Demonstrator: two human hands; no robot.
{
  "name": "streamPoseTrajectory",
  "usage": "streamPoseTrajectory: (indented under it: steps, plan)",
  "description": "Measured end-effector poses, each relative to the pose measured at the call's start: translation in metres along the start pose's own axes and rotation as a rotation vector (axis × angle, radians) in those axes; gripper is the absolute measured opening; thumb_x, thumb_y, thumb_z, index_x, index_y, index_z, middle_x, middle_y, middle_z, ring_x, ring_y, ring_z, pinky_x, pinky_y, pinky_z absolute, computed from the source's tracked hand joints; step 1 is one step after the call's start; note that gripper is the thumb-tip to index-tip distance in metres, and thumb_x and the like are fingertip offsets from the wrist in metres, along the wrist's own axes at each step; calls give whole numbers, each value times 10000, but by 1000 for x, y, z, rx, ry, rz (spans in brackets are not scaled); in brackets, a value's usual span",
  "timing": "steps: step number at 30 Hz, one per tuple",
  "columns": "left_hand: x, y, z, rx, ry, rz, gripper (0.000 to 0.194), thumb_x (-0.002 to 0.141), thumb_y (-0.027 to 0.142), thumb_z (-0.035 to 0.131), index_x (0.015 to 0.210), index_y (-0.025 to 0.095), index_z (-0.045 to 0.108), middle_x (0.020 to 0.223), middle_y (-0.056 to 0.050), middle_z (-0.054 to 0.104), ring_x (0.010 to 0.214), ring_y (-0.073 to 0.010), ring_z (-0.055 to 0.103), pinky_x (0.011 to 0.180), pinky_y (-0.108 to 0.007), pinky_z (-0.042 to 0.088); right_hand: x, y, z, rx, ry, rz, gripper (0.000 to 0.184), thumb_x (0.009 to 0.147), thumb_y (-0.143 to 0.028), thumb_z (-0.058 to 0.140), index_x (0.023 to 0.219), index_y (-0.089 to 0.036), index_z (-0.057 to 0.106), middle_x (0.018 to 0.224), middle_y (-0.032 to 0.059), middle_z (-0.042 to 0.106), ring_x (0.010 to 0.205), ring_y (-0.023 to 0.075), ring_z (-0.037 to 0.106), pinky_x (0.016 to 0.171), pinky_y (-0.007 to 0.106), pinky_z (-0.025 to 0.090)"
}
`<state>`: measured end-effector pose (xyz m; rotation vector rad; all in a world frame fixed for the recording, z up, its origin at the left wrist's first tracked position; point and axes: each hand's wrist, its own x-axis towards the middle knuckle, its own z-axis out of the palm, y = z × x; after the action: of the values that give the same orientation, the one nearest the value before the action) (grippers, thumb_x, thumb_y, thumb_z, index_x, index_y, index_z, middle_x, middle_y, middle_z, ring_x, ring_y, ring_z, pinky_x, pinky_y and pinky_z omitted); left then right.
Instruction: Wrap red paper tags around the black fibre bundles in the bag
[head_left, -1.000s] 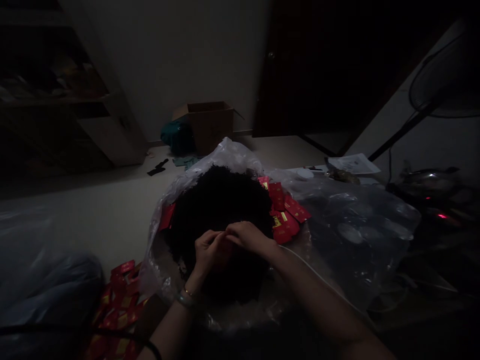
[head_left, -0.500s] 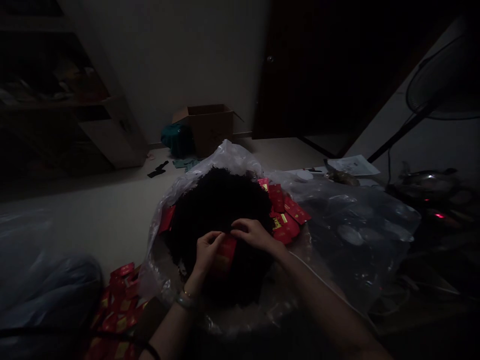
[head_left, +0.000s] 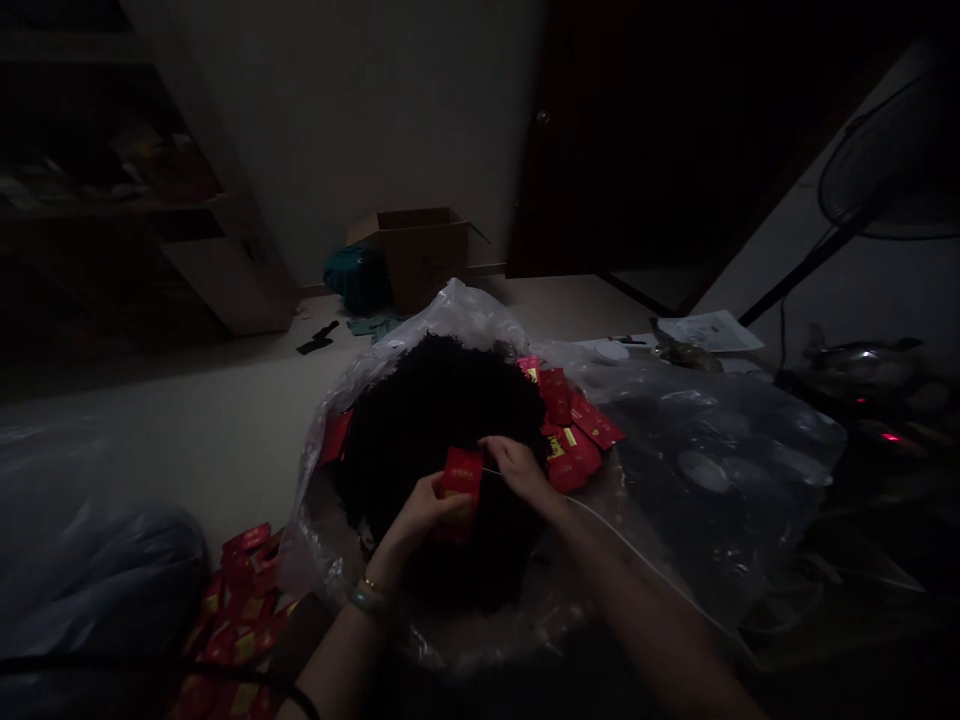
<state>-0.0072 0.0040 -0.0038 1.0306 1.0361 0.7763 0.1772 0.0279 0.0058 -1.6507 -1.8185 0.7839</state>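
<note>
My left hand pinches a small red card with gold print, held upright over a heap of black stuff in an open clear plastic bag. My right hand is closed just right of the card, pinching a thin pale thread that runs to the card's edge. A pale cord trails along my right forearm. More red cards lie on the bag's right rim, and a pile of red cards lies on the floor at lower left.
The room is dim. A cardboard box and a teal bundle stand by the far wall, a shelf unit at left. A fan, papers and a metal pot sit at right. Another plastic bag lies lower left.
A red card has come up between my hands. My left hand now holds it upright while my right hand has drawn slightly to the right with a thread.
</note>
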Motion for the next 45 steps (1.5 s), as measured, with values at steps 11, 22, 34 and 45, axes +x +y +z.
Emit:
streamPoseTrajectory:
  steps: [11,22,34,45]
  plan:
    - [1,0,-2,-83,122,-3,520,482,364,847,899,106,675,821,-86,728,687,-191,675,652,-277,527,-15,38,3,-651,-150,18,464,789,-262,620,1228,-171,499,1193,146,509,1051,269,515,821,360,451]
    - [0,3,-1,-58,83,-11,479,498,361,834,882,113,691,807,-76,732,681,-197,675,645,-283,525,-4,61,-27,158,-145,126,360,751,-375,626,1035,-153,618,902,64,647,787,190,604,687,294,472]
    - [1,1,0,62,57,-10,443,498,326,826,861,108,696,734,-53,720,632,-179,651,616,-269,499,-3,-14,-27,104,-315,-81,433,809,-501,534,1042,-171,688,848,42,711,719,177,616,625,252,423]
    - [0,2,1,57,20,46,444,530,358,802,878,109,683,772,-55,713,674,-184,642,626,-259,476,2,-25,-27,68,-304,-74,355,745,-411,612,951,-150,736,793,33,729,662,177,604,549,230,366]
